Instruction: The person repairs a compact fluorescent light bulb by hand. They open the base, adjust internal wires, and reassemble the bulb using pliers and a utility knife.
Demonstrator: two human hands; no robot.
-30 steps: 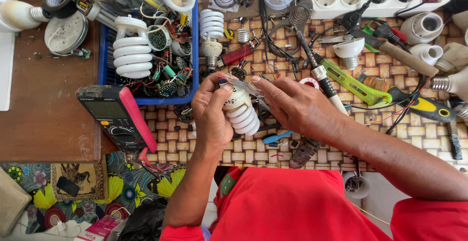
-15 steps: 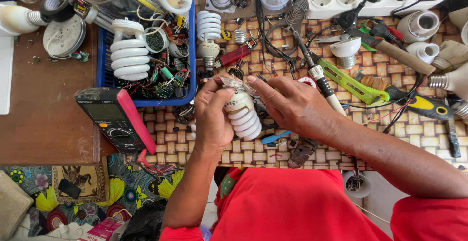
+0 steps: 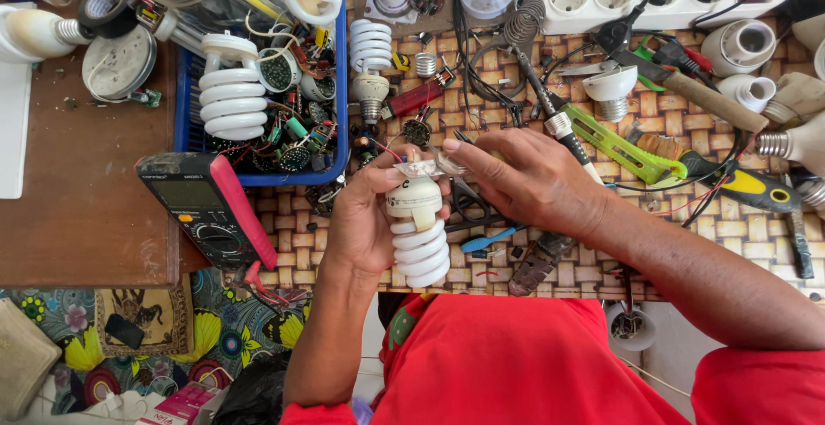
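Head view, spiral bulb (image 3: 418,240) upright, base up

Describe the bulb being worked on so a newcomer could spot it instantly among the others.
Start at the woven mat, below the blue crate. The spiral bulb sits gripped in the left hand, with the right hand at its base. Unlike the other spirals, it is off the surface, coils pointing toward the person.

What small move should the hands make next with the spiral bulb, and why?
Probably lift the cap off the bulb. The left hand grips the bulb's white base, spiral toward the person, and the right hand pinches the metal cap, which looks tilted with thin wires showing beside it.
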